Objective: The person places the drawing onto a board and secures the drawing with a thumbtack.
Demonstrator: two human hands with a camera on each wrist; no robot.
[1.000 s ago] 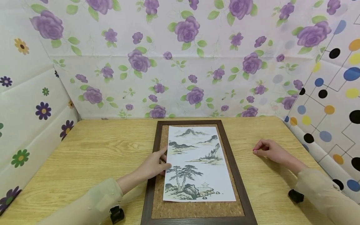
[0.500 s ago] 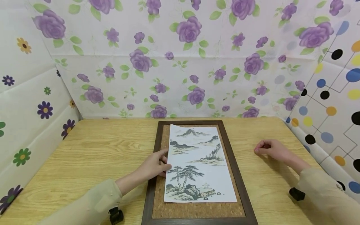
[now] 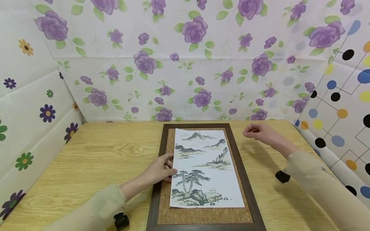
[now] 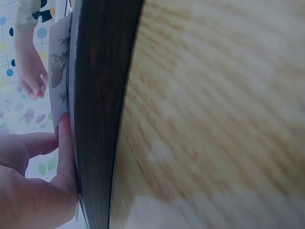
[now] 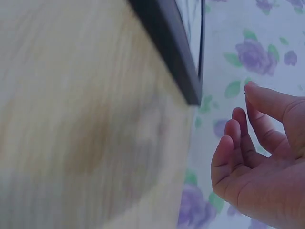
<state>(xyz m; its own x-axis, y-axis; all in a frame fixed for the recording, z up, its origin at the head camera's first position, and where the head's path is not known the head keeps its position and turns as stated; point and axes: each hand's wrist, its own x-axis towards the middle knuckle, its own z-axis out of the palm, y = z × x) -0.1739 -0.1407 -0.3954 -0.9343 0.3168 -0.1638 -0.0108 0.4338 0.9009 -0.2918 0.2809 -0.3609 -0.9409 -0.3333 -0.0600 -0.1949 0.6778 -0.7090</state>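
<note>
A white sheet of paper printed with an ink landscape (image 3: 208,179) lies on a cork board (image 3: 202,216) with a dark brown frame (image 3: 245,179). My left hand (image 3: 159,168) pinches the paper's left edge between thumb and fingers, over the frame's left side. In the left wrist view the same hand (image 4: 43,186) holds the paper's edge. To the right of the board, my right hand (image 3: 263,133) is raised above the table, thumb and index finger together. From the right hand's (image 5: 267,143) fingertips a tiny dark point sticks out, apparently a pushpin (image 5: 245,93); the fingers hide most of it.
The board lies on a wood-grain table (image 3: 115,144), reaching close to its back edge. Behind stands a purple-flowered cloth wall (image 3: 162,73). Patterned sheets flank the table, a flowered one (image 3: 26,109) left and a dotted one (image 3: 344,128) right.
My right hand has lifted and moved left and away from me, towards the board's far right corner. The paper's top left corner rose, then sank a little. My left hand keeps its hold.
</note>
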